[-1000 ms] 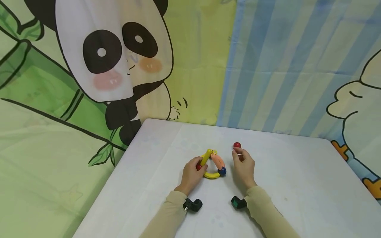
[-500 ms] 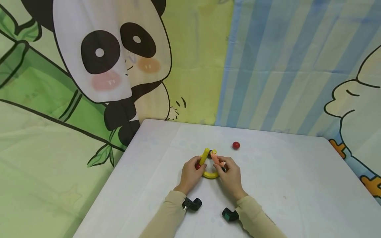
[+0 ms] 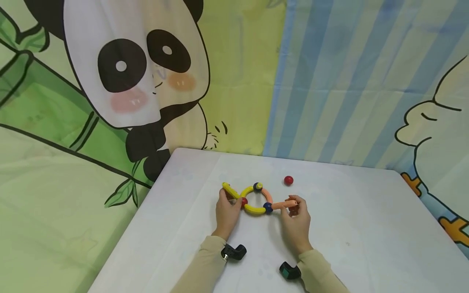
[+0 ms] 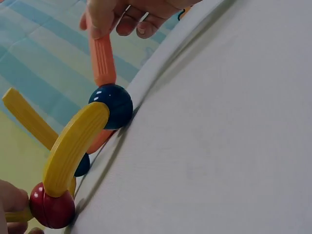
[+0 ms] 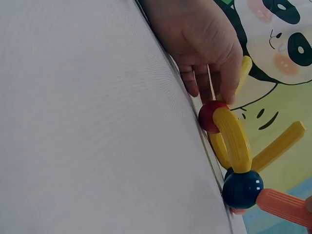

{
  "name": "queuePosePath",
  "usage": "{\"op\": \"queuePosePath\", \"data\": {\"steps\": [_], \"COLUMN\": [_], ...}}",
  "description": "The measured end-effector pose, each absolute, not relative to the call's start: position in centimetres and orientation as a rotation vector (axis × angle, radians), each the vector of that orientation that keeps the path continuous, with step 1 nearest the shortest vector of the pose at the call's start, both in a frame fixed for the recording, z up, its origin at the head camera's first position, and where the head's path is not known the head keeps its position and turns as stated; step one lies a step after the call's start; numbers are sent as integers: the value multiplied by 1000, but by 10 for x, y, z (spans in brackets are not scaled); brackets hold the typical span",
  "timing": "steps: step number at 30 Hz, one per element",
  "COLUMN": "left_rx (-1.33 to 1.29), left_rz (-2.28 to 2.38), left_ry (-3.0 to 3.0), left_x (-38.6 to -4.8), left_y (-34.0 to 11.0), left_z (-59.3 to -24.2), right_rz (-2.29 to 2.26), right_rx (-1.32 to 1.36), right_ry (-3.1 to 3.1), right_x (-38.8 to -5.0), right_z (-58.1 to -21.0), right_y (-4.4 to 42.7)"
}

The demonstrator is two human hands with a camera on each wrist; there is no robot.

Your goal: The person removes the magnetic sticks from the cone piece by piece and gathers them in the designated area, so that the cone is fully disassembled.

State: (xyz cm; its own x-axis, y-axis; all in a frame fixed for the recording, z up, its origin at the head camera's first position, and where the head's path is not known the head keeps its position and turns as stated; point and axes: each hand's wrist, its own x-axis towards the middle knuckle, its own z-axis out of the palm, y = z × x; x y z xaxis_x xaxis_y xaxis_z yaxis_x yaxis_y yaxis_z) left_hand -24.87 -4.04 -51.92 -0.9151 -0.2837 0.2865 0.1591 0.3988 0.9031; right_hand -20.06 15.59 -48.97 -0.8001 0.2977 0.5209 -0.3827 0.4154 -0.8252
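A ring of toy building sticks and balls lies on the table: a red ball (image 3: 244, 202), a front blue ball (image 3: 268, 207) and a back blue ball (image 3: 258, 186), joined by curved yellow sticks (image 4: 73, 148) and a curved orange stick (image 3: 268, 195). My left hand (image 3: 227, 215) holds a straight yellow stick (image 3: 230, 189) that slants out leftward from the red ball. With thumb and fingers, my right hand (image 3: 297, 221) pinches a straight orange stick (image 3: 281, 205) jutting rightward from the front blue ball. Another yellow stick (image 5: 280, 145) rises from the back blue ball.
A loose red ball (image 3: 288, 180) lies on the white table (image 3: 348, 211) behind the right hand. Each wrist wears a small black camera, like the left one (image 3: 235, 252). A curtain with a printed panda (image 3: 124, 97) hangs behind the table.
My right hand came left to the ring and took the orange stick, which now points outward to the right. My left hand has tipped its yellow stick outward to the left.
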Motion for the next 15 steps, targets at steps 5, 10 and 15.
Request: {"op": "queuePosePath", "data": {"steps": [5, 10, 15], "left_rx": [221, 258, 255], "left_rz": [-1616, -1647, -1477], "left_ry": [-2103, -1996, -1999], "left_x": [-247, -249, -251], "left_y": [-43, -46, -48], "left_z": [-514, -514, -516], "right_rz": [1407, 1385, 1381], "right_rx": [50, 60, 27], "right_ry": [-2057, -2125, -2219], "right_x": [-207, -205, -205], "right_z": [-514, -518, -520], "right_y": [171, 176, 177]}}
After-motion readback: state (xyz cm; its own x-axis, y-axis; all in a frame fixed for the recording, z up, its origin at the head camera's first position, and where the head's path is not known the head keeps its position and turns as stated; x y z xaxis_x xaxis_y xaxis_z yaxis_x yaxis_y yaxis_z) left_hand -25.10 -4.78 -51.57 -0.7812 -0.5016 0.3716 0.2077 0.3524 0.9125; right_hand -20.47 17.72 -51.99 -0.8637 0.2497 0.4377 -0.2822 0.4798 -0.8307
